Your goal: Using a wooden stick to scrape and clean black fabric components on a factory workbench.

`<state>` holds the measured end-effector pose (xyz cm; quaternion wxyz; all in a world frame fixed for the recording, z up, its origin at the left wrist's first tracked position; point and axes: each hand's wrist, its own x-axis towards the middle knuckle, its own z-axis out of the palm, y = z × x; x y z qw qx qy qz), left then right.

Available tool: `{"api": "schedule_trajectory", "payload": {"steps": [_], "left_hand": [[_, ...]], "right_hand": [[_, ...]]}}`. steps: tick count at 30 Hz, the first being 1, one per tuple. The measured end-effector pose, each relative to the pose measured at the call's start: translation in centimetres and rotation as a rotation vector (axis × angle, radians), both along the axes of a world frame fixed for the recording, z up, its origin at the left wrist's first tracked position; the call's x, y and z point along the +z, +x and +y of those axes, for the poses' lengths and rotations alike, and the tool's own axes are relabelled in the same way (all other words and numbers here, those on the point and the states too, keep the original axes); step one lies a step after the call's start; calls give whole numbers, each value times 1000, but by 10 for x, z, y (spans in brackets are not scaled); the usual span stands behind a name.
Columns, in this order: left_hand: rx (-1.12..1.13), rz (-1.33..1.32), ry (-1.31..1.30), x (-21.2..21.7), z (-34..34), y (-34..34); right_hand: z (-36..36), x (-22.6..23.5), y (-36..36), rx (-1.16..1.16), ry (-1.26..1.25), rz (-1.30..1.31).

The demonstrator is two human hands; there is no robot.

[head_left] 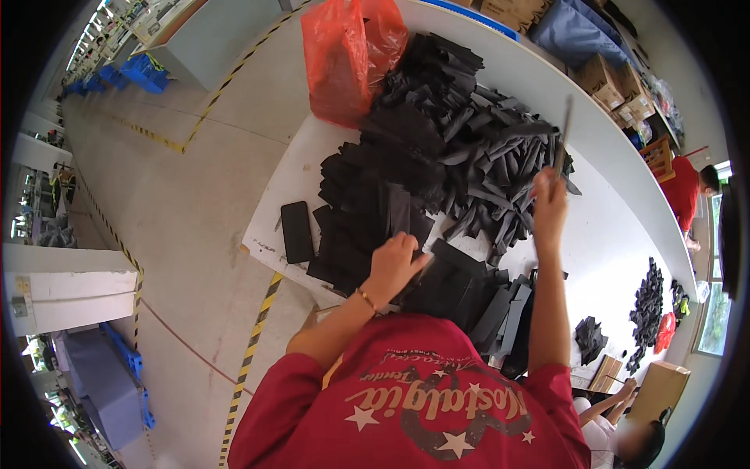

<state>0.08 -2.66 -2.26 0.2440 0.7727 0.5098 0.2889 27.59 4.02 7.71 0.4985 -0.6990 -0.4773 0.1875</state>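
My left hand (394,268) rests on black flat pieces at the table's near edge. Its fingers are a little bent, the thumb is spread away, and the fingertips touch a black strip (397,205). Raised over the right side of the heap, my right hand (549,202) is closed around a thin dark stick-like tool (566,129), blurred and pointing up and away. A large heap of black strips (500,172) covers the table's middle and far left. Close to my body lie wider black sheets (445,285) and a row of dark grey strips (504,313).
A black phone (297,232) lies near the left corner of the white table (617,227). A red plastic bag (337,66) stands at the far left edge. A raised panel borders the far side. Two other people are at the right, one in red (680,191), one in white (601,434).
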Motion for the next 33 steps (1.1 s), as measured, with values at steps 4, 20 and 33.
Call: {"api": "schedule_trajectory", "payload": {"steps": [4,20,33], "left_hand": [[41,429,-144,-12,36,0],[589,-894,-636,20,53,-39],[743,-981,-348,23,40,-8]], "right_hand": [[-64,-46,-31,92,-229,42],[-179,-35,-65,522,-273,-240],[-172,-38,-89,491,-133,-446]]}}
